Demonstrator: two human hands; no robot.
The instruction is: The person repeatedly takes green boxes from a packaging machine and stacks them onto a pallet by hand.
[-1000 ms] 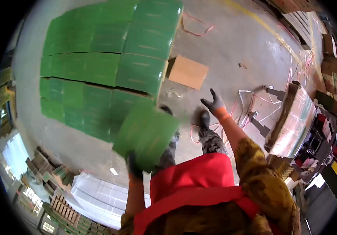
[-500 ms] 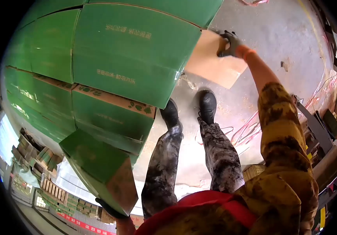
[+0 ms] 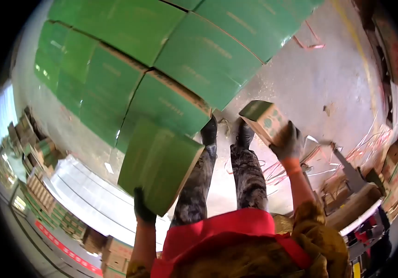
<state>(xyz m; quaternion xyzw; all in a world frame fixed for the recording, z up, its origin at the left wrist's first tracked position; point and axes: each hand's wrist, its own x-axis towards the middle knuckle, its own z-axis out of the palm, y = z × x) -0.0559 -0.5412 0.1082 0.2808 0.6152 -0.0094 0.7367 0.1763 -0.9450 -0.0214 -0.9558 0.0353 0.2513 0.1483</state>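
Observation:
In the head view my left hand (image 3: 143, 207), in a dark glove, grips the near edge of a large green carton (image 3: 159, 160). That carton is tilted in front of my left leg and overlaps the stack. My right hand (image 3: 290, 142), in a grey glove with an orange cuff, holds the end of another carton (image 3: 268, 123). Its green side and a brown side with green print show, and it is raised over my right shoe. Part of the right fingers is hidden by blur and the box.
A block of stacked green cartons (image 3: 217, 51) fills the upper left. Pink strapping (image 3: 370, 146) lies tangled on the floor at right, beside a grey metal bar (image 3: 347, 162). White sheets (image 3: 92, 185) and a wooden pallet (image 3: 44, 190) are at lower left.
My right hand has drawn back toward me, and the carton it touched is now lifted and turned. The left carton has swung up and right. The view has turned, so the stack appears rotated.

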